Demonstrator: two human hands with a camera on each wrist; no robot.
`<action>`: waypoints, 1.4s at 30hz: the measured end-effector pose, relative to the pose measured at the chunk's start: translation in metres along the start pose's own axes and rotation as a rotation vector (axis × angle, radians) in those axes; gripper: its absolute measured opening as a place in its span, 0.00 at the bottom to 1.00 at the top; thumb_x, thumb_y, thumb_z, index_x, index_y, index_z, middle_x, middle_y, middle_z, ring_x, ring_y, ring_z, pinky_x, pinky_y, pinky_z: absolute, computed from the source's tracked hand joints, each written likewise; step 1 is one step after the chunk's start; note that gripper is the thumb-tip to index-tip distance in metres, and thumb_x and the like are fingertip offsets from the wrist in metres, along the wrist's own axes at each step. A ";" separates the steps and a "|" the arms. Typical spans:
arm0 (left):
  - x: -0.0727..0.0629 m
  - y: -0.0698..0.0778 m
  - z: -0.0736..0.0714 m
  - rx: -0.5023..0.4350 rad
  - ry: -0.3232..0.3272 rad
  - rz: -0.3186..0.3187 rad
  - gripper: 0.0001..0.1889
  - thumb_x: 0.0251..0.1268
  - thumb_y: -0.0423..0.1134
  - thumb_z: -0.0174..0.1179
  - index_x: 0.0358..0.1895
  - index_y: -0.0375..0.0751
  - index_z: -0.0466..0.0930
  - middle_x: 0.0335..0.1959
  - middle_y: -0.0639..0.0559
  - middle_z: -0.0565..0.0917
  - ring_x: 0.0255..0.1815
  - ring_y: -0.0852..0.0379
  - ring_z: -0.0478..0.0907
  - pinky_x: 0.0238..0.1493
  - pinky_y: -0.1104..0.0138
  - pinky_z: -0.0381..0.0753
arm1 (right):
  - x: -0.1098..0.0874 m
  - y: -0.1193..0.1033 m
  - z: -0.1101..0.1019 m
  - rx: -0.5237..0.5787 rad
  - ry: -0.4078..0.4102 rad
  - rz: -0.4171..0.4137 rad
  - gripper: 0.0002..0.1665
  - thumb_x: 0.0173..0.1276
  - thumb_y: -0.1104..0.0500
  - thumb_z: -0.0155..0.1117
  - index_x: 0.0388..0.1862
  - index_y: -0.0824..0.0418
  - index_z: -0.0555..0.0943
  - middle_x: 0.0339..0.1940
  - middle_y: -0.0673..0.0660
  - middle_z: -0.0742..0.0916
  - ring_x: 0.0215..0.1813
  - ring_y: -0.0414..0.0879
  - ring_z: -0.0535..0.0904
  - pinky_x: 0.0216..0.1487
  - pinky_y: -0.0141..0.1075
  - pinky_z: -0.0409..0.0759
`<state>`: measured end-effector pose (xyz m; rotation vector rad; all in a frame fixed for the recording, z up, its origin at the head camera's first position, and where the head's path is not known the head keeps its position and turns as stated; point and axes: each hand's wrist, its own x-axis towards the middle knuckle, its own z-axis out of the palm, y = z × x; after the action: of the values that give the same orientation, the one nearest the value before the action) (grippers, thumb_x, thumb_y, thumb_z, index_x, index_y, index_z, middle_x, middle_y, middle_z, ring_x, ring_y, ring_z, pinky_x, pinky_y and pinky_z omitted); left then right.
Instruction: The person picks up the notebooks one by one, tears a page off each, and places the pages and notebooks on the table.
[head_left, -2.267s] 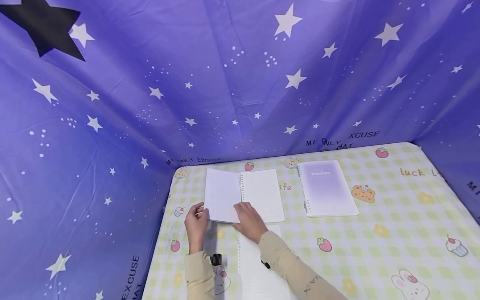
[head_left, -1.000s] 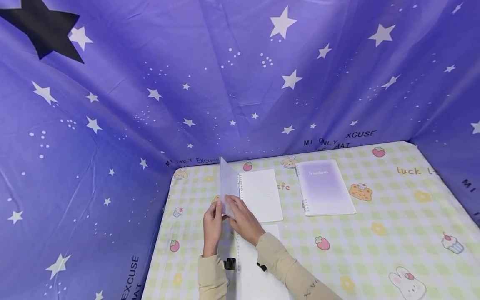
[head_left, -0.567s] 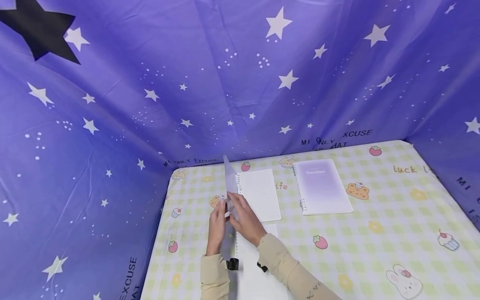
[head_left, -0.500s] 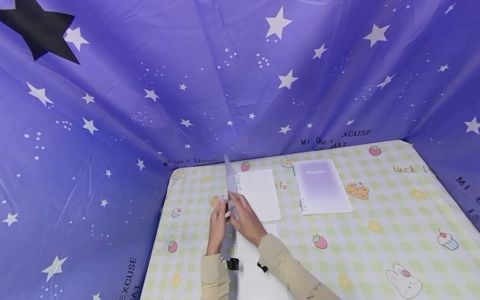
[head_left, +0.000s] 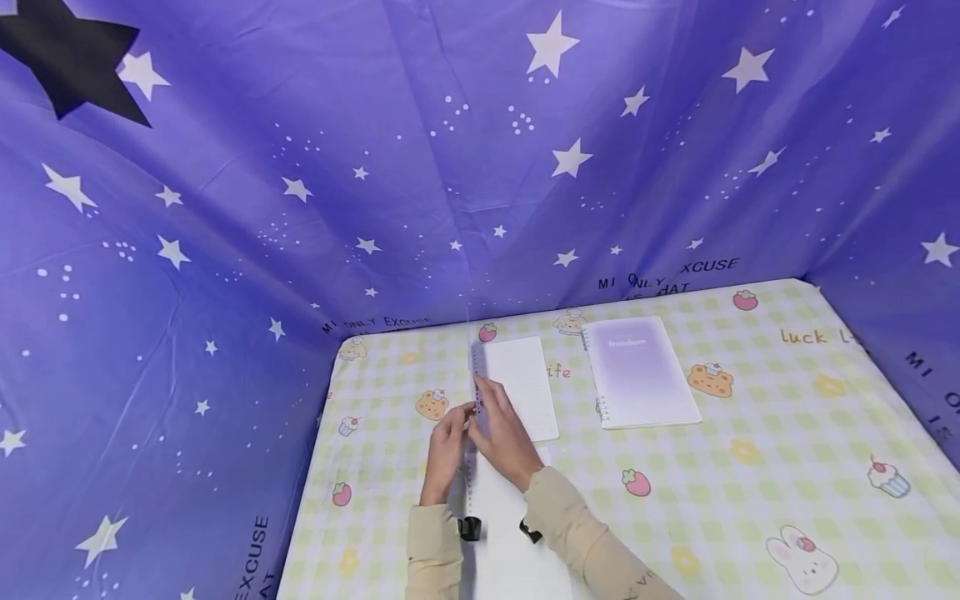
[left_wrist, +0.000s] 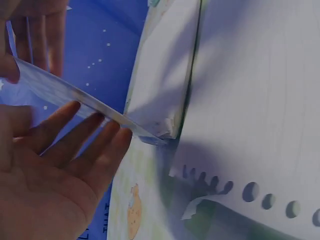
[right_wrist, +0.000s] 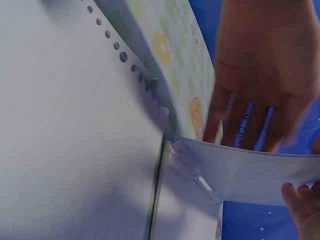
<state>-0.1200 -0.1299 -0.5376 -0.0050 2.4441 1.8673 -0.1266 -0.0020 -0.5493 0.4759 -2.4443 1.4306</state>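
The notebook [head_left: 534, 387] lies on the worktop [head_left: 795, 433] ahead of both hands, lined page facing up, with its cover [right_wrist: 245, 175] standing upright along the punched left edge. The left hand [head_left: 446, 450] is positioned on the outer side of the cover. Left grip: fingers extended and slightly apart, touching the cover, not clamped. The right hand [head_left: 508, 435] is positioned on the page side, its fingers against the cover. Right grip: cannot tell whether thumb and fingers clamp the cover. The punched paper [head_left: 517, 554] lies nearer the person, below both hands; its punched edge is torn near one corner. The purple notebook marked "freedom" [head_left: 641, 379] lies to the right, well apart from both hands.
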 end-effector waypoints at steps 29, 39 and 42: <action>0.010 -0.045 0.019 0.265 -0.075 0.023 0.19 0.70 0.37 0.60 0.60 0.35 0.79 0.68 0.37 0.73 0.71 0.38 0.68 0.70 0.51 0.70 | -0.021 0.043 -0.029 -0.133 0.171 0.171 0.40 0.61 0.69 0.66 0.72 0.70 0.65 0.60 0.67 0.74 0.58 0.60 0.75 0.62 0.52 0.77; 0.016 -0.046 0.020 0.315 -0.140 0.048 0.22 0.62 0.35 0.66 0.59 0.31 0.79 0.71 0.34 0.69 0.73 0.33 0.62 0.75 0.46 0.61 | -0.032 0.065 -0.032 -0.216 0.161 0.257 0.40 0.61 0.66 0.69 0.71 0.72 0.65 0.58 0.67 0.74 0.59 0.61 0.71 0.62 0.53 0.76; 0.015 -0.046 0.020 0.327 -0.148 0.048 0.23 0.61 0.35 0.67 0.59 0.30 0.79 0.71 0.34 0.68 0.73 0.32 0.61 0.75 0.44 0.60 | -0.034 0.070 -0.033 -0.228 0.143 0.290 0.40 0.61 0.65 0.70 0.70 0.73 0.66 0.58 0.66 0.74 0.59 0.61 0.71 0.62 0.53 0.76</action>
<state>-0.1321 -0.1221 -0.5875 0.2016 2.6295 1.4051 -0.1221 0.0643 -0.6023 -0.0314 -2.5927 1.2118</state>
